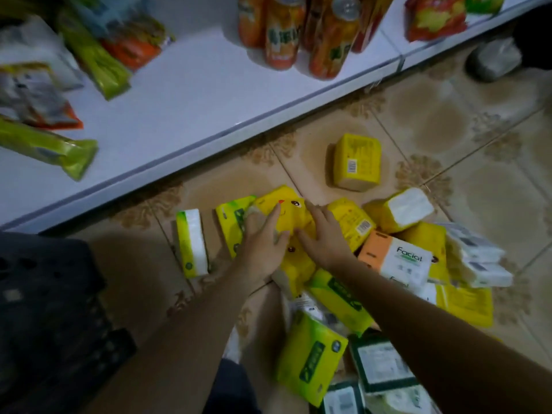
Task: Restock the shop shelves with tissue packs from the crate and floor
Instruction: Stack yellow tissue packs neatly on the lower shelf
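Several tissue packs lie scattered on the tiled floor below the white shelf (185, 94). Both hands rest on a yellow tissue pack with a cartoon face (294, 213) in the middle of the pile. My left hand (264, 237) lies flat on its left side, fingers spread. My right hand (324, 234) presses on its right side. Whether the pack is lifted or just touched I cannot tell. One yellow pack (357, 161) lies apart near the shelf edge. An orange and white Facial pack (397, 258) and green-yellow packs (310, 357) lie around.
A dark plastic crate (50, 318) stands at the lower left. The shelf carries orange drink bottles (298, 31) and snack packets (98, 64). A grey bag (493, 59) lies on the floor at the upper right. Bare tiles (478, 138) extend to the right.
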